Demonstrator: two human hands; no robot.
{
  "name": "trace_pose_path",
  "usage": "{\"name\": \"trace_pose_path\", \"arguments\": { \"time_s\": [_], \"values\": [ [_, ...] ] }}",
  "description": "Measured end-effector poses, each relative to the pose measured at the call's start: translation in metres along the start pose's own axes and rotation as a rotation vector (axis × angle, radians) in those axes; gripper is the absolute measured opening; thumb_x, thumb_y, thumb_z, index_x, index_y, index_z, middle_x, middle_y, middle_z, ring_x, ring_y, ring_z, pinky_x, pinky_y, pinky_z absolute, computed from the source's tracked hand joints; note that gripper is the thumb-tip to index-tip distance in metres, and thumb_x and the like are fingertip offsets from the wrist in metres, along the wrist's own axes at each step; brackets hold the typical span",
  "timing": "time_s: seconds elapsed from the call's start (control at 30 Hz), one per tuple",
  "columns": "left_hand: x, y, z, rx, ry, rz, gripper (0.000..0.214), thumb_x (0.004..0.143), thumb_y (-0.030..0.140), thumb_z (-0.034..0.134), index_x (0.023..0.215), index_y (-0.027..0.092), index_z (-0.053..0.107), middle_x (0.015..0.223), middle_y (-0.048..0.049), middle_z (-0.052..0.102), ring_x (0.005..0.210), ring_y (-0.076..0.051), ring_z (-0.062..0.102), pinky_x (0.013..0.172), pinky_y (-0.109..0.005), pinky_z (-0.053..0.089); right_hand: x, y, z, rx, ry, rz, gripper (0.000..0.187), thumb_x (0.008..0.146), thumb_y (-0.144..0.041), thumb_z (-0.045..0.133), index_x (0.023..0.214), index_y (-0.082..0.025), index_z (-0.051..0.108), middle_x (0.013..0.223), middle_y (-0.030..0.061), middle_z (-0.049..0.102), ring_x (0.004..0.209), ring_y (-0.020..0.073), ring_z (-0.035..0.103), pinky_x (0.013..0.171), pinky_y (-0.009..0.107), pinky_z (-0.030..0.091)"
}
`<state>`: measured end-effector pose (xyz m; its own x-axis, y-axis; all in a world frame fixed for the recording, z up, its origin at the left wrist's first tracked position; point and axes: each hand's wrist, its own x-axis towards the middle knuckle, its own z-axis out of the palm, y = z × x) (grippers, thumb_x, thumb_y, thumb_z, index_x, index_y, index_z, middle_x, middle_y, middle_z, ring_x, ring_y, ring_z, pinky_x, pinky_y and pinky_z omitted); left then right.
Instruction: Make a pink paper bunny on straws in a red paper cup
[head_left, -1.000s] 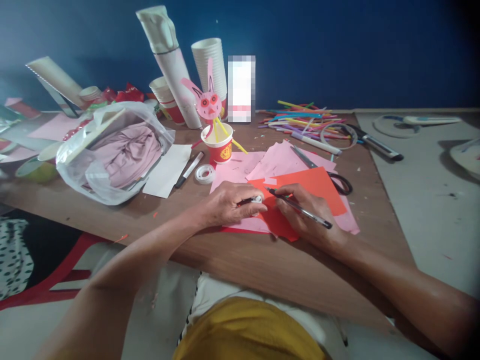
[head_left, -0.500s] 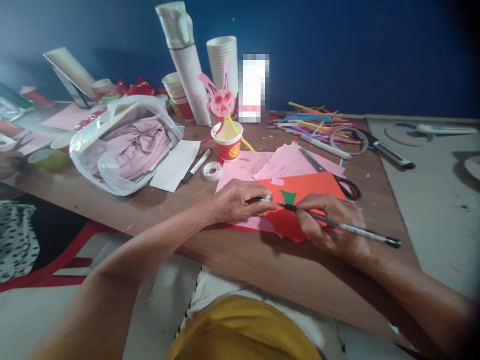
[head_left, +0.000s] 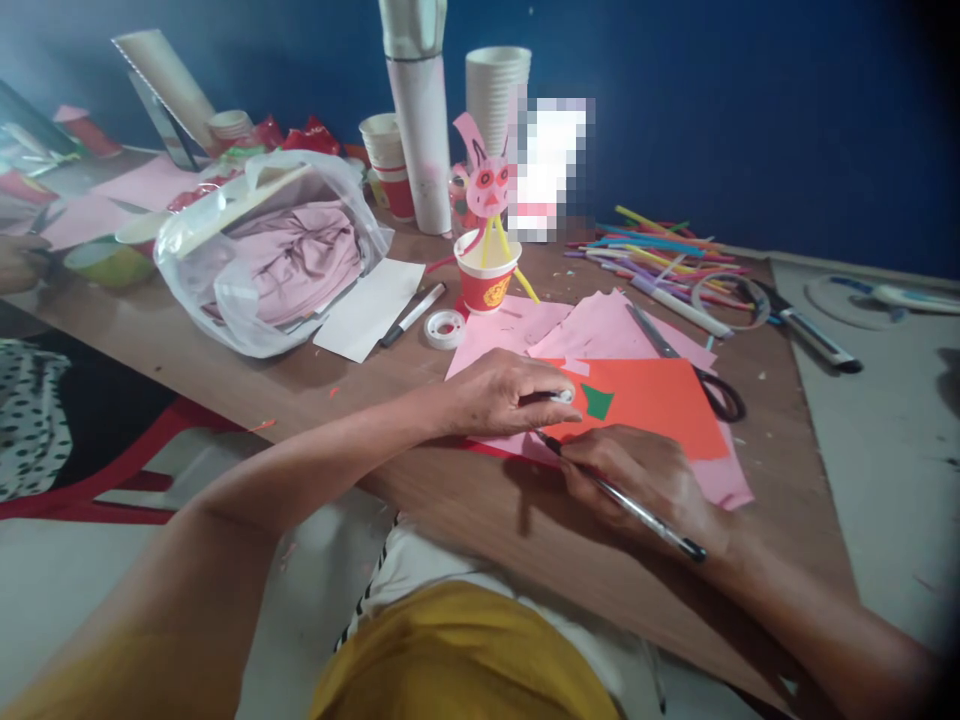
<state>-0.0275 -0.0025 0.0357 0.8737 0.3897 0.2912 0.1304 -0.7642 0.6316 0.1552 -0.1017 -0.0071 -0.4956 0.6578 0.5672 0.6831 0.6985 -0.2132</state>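
Note:
My left hand (head_left: pixel 504 392) lies on the left part of a red-orange paper sheet (head_left: pixel 654 405), fingers closed on a small dark and white object I cannot make out. A small green paper shape (head_left: pixel 598 402) sits on the sheet just right of its fingertips. My right hand (head_left: pixel 645 478) grips a black pen (head_left: pixel 622 498), whose tip touches the paper at the sheet's near left edge. Pink sheets (head_left: pixel 600 325) lie under and behind the red-orange one.
Behind the sheets stand a red paper cup with a pink paper rabbit (head_left: pixel 487 265), a tape roll (head_left: pixel 445 328), a marker (head_left: pixel 412 314) and scissors (head_left: pixel 694 365). A plastic bag of pink cloth (head_left: pixel 277 255) lies left. Coloured straws (head_left: pixel 660 250) and cup stacks (head_left: pixel 491 95) sit at the back.
My right hand pulled the pen back toward me, its tip going from the sheet's middle to its near left edge. The green shape came into sight. My view swung left.

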Motion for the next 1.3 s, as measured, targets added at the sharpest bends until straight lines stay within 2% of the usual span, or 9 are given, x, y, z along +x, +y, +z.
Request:
{"name": "trace_pose_path", "arguments": {
  "time_s": [0.43,0.7,0.83,1.3],
  "values": [
    [0.0,-0.001,-0.001,-0.021,-0.016,-0.015,0.025,0.087,0.031,0.047,0.073,0.015,0.058,0.067,-0.0004,0.06,0.061,-0.008,0.05,0.059,-0.019,0.037,0.003,0.0,0.006,-0.006,-0.024,-0.034,0.013,0.076,-0.009,0.059,0.082,-0.019,0.054,0.064,-0.0014,0.06,0.055,0.011,0.053,0.055,0.024,0.036],
    [0.0,0.0,-0.001,-0.03,-0.002,-0.005,0.026,0.087,0.032,0.048,0.072,0.014,0.058,0.064,0.0005,0.057,0.058,-0.008,0.047,0.057,-0.018,0.035,0.005,-0.002,0.003,0.015,-0.104,-0.05,0.01,0.08,-0.008,0.053,0.078,-0.018,0.055,0.061,-0.0025,0.052,0.054,0.0106,0.046,0.056,0.024,0.033],
    [0.0,0.0,-0.001,-0.031,-0.001,-0.017,0.025,0.087,0.031,0.048,0.072,0.014,0.058,0.066,0.0003,0.058,0.059,-0.008,0.048,0.058,-0.018,0.036,0.004,-0.003,0.001,0.022,-0.125,-0.039,0.01,0.08,-0.009,0.053,0.076,-0.018,0.055,0.062,-0.0017,0.053,0.055,0.0111,0.046,0.057,0.025,0.033],
    [0.0,-0.001,0.0,-0.014,0.007,-0.02,0.026,0.087,0.034,0.047,0.073,0.015,0.058,0.067,-0.0002,0.059,0.059,-0.008,0.048,0.058,-0.019,0.036,-0.001,-0.002,-0.005,0.024,-0.104,-0.043,0.009,0.079,-0.009,0.054,0.078,-0.018,0.054,0.061,-0.0016,0.054,0.054,0.011,0.046,0.055,0.025,0.033]
  ]
}}
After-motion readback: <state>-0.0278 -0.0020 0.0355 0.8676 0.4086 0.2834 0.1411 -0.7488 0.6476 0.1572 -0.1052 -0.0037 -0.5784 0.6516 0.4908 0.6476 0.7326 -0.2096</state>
